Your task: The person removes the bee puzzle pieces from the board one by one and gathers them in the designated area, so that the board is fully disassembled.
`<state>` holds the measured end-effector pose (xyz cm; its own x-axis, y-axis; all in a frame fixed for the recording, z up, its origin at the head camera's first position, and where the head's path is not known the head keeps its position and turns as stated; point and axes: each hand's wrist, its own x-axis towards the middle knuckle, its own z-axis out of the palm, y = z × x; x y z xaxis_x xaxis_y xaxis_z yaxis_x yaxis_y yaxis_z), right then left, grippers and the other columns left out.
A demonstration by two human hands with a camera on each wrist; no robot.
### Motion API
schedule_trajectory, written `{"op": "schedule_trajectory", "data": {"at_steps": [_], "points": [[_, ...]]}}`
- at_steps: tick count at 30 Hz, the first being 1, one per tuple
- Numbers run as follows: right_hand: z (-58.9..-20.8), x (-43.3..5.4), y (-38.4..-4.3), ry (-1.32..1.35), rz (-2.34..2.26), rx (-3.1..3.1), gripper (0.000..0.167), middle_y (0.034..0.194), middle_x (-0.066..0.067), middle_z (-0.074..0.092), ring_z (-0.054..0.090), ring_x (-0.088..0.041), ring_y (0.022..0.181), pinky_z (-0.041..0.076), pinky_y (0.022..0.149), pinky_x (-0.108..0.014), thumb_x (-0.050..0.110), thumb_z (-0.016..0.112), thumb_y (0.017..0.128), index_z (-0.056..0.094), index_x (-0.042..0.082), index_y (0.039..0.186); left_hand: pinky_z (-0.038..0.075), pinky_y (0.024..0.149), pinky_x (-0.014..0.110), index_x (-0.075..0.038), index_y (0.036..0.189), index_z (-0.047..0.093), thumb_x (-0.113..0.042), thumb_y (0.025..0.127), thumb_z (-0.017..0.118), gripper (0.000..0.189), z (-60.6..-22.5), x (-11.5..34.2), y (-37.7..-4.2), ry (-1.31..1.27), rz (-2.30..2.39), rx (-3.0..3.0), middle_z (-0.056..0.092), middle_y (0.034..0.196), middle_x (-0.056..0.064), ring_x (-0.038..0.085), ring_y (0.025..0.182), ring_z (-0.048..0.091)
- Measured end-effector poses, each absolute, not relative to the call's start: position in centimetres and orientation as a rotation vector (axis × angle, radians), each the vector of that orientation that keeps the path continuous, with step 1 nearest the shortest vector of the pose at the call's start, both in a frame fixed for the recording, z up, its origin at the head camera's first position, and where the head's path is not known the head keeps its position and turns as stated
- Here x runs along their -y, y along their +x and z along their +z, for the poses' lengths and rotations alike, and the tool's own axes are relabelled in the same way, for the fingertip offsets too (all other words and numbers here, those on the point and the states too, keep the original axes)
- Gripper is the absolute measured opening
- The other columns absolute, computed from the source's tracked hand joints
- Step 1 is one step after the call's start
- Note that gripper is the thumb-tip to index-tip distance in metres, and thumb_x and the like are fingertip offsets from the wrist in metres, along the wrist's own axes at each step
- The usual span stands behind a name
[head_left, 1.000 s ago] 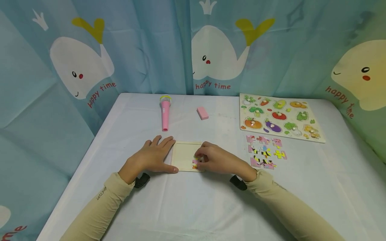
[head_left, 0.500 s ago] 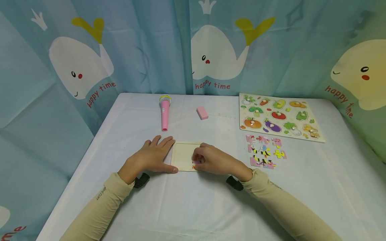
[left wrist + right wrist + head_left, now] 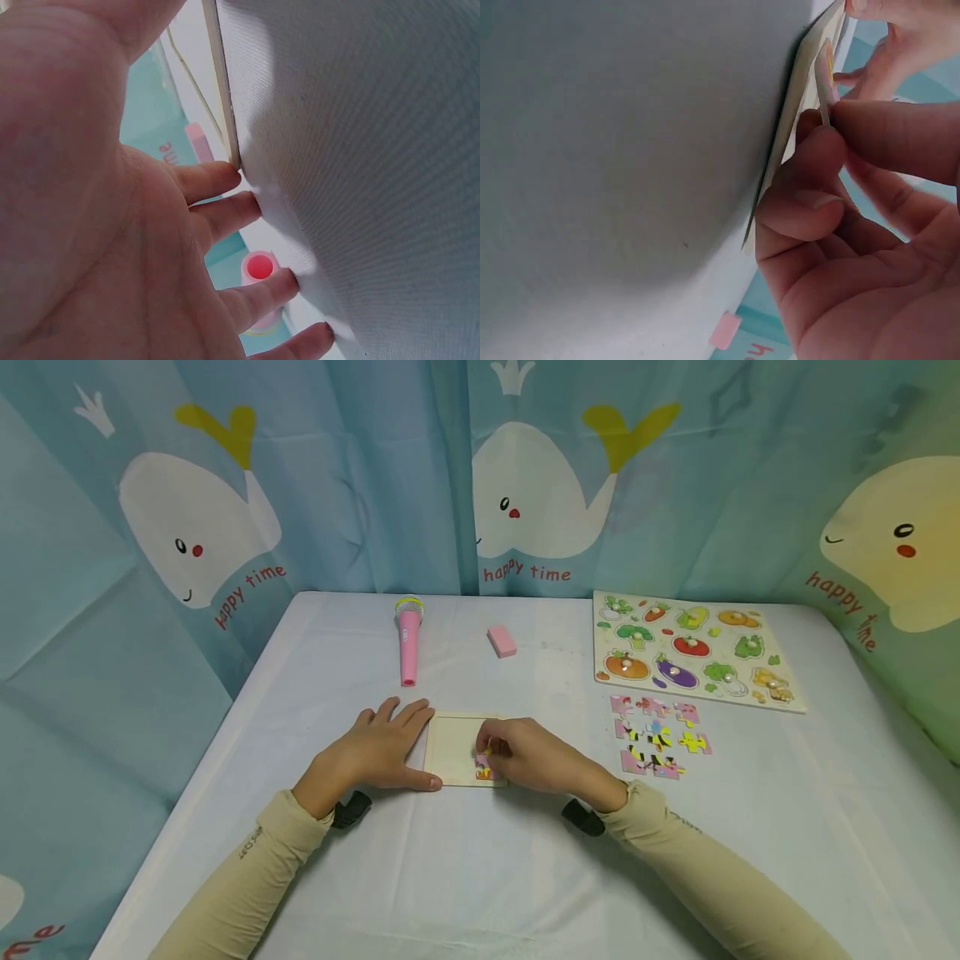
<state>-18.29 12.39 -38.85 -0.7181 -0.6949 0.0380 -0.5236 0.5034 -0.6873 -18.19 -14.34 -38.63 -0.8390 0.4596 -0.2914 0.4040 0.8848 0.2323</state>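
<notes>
A shallow wooden puzzle tray (image 3: 453, 745) lies on the white-covered table, its bare base showing. My left hand (image 3: 375, 750) is spread along its left side, thumb at the near-left corner; in the left wrist view a fingertip touches the tray's edge (image 3: 225, 97). Over the tray's near-right part, my right hand (image 3: 542, 755) pinches a pink, yellow and orange jigsaw piece (image 3: 483, 767). The right wrist view has this piece (image 3: 823, 79) between thumb and fingers, tilted above the tray (image 3: 799, 97). The right fingers hide part of it and the tray's right side.
Several loose jigsaw pieces (image 3: 659, 737) lie in rows to the right. Behind them is a vegetable peg board (image 3: 712, 647). A pink toy microphone (image 3: 408, 647) and a pink block (image 3: 502, 642) lie farther back, before a blue whale curtain (image 3: 360, 485).
My right hand has shifted slightly left over the tray and its fingers have turned, so more of the pinched piece shows. My left hand has stayed in place.
</notes>
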Motion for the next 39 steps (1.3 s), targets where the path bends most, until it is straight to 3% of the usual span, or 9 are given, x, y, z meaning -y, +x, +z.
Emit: {"op": "schedule_trajectory", "data": {"at_steps": [39], "points": [[-37.3, -20.8, -16.9, -0.682, -1.203, -2.652, 0.007, 0.09, 0.0, 0.067, 0.06, -0.02, 0.083, 0.051, 0.073, -0.03, 0.001, 0.07, 0.101, 0.071, 0.005, 0.107, 0.024, 0.119, 0.069, -0.003, 0.168, 0.028, -0.065, 0.091, 0.077, 0.11, -38.5, 14.4, -17.9, 0.671, 0.227, -2.72, 0.026, 0.174, 0.014, 0.048, 0.157, 0.019]]}}
